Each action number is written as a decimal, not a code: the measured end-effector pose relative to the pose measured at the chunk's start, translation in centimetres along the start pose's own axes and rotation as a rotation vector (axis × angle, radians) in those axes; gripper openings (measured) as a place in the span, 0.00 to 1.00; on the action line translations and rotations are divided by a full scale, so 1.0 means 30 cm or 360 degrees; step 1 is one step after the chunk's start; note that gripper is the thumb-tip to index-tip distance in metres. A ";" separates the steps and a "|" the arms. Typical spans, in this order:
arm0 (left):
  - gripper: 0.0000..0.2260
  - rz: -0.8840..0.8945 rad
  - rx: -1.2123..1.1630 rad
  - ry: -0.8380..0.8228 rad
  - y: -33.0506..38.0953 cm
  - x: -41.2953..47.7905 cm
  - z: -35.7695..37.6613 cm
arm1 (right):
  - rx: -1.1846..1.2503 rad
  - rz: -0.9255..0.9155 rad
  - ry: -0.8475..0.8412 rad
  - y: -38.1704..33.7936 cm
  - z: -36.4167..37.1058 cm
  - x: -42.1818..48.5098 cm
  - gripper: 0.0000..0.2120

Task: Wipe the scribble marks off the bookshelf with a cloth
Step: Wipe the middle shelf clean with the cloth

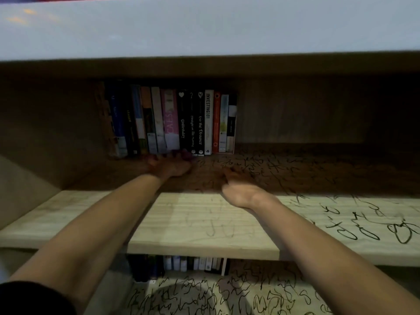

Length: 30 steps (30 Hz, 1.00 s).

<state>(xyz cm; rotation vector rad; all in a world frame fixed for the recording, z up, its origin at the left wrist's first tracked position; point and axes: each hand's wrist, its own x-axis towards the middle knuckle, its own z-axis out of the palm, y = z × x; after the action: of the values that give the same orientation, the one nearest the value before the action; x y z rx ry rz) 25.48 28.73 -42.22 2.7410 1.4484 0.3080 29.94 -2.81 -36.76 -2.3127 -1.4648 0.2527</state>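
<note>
Bookshelf, mid-frame: left hand is laid spread at the foot of the row of books, seemingly as a brace; right hand is reached into the shadowed centre, its grip too blurred to tell; scribble marks are massed right and lower frame; a cloth is not made out.

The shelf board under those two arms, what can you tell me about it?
The shelf board looks like pale wood with straight grain and lies level. Its front is lit and its back is in deep shadow. Black scribble marks crowd its right part, faint grey traces show mid-board, and the left looks plain. A row of books stands upright at the back. The left hand seems to rest on it by the books, fingers spread. The right hand is too blurred to tell contact.
</note>
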 end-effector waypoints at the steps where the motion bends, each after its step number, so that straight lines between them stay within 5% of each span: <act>1: 0.31 0.0204 0.0004 -0.0170 0.144 -0.308 -0.191 | 0.0026 0.0004 0.0002 -0.002 0.002 -0.003 0.23; 4: 0.24 0.0530 0.0016 -0.0341 0.213 -0.542 -0.265 | 0.0087 0.0013 0.0051 -0.010 0.005 -0.027 0.22; 8: 0.19 0.0786 -0.0233 -0.0393 0.028 -0.628 -0.291 | 0.0098 0.0039 -0.0031 -0.010 -0.016 -0.052 0.20; 11: 0.17 0.0535 -0.0201 -0.0311 -0.218 -0.548 -0.305 | 0.0063 0.0028 -0.0037 -0.016 -0.009 -0.044 0.20; 16: 0.36 -0.0046 -0.0095 -0.0190 -0.327 -0.377 -0.267 | -0.0024 0.0029 0.0067 -0.021 0.015 0.001 0.21; 19: 0.40 0.0051 -0.0130 -0.0204 -0.137 -0.339 -0.237 | 0.0024 0.0039 0.0117 -0.017 0.004 0.001 0.18; 24: 0.20 0.0605 0.0057 -0.0317 0.205 -0.505 -0.245 | 0.0104 0.0207 0.0285 -0.006 -0.014 -0.002 0.15; 27: 0.19 0.0761 -0.0078 -0.0372 0.118 -0.577 -0.295 | 0.0115 0.0281 0.0385 -0.001 -0.016 0.002 0.14; 30: 0.18 0.0387 -0.0215 -0.0309 -0.182 -0.589 -0.314 | 0.0142 0.0297 0.0383 0.003 -0.014 0.004 0.13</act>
<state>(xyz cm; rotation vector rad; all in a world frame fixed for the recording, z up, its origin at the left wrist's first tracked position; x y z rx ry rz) 9.58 16.68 -36.47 2.7472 1.0138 0.1334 30.22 -2.84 -36.43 -2.3162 -1.1032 0.0844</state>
